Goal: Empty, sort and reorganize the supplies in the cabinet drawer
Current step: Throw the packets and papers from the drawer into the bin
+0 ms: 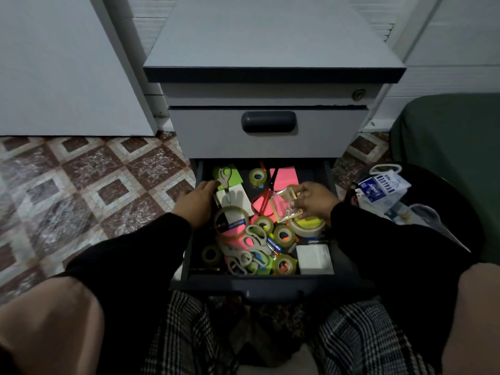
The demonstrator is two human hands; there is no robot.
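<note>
2 hands reach into the open bottom drawer (259, 283) of a grey cabinet (267, 77), whose upper drawer (267, 131) sits closed directly above. The right hand (315, 201) pinches a small clear plastic packet (286, 205) between thumb and fingers, holding it over the drawer's right half, above a wide tape roll (308, 226). The left hand (196, 204) rests at the drawer's left wall, fingers curled loosely toward the handle of grey scissors (226, 182) lying on a green pad (232, 175); whether it grips them cannot be told. Inside the drawer lie several tape rolls, more grey scissors (255, 240), red scissors (263, 200), pink notes (286, 177) at the back and a white box (313, 259) at the front right corner. Right of the drawer, a dark round surface (457, 212) bears a blue-and-white packet (378, 192). Left of the drawer lies patterned tile floor (81, 185).
</note>
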